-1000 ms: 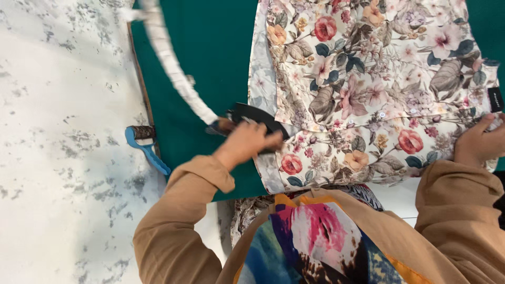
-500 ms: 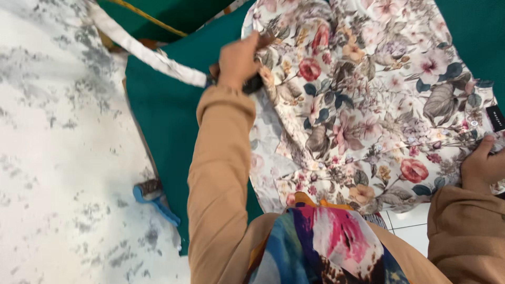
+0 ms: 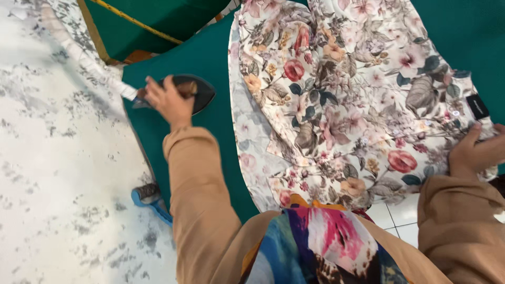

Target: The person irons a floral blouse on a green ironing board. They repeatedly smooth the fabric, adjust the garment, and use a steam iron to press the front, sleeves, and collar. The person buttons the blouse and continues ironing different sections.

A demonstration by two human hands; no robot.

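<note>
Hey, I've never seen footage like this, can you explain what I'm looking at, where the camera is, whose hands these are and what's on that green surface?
The camera sits on a person's head and looks down, so you see their own arms in tan sleeves. The left hand grips the handle of a dark clothes iron resting on a green padded board. A pale wrapped cord runs from the iron up to the left. The right hand presses on the edge of a floral garment spread over the board. A blue-handled tool lies beside the board's left edge, above a speckled white floor.

Long tan sleeves (image 3: 197, 200) cover both arms, with a bright multicoloured scarf (image 3: 326, 247) at the chest
</note>
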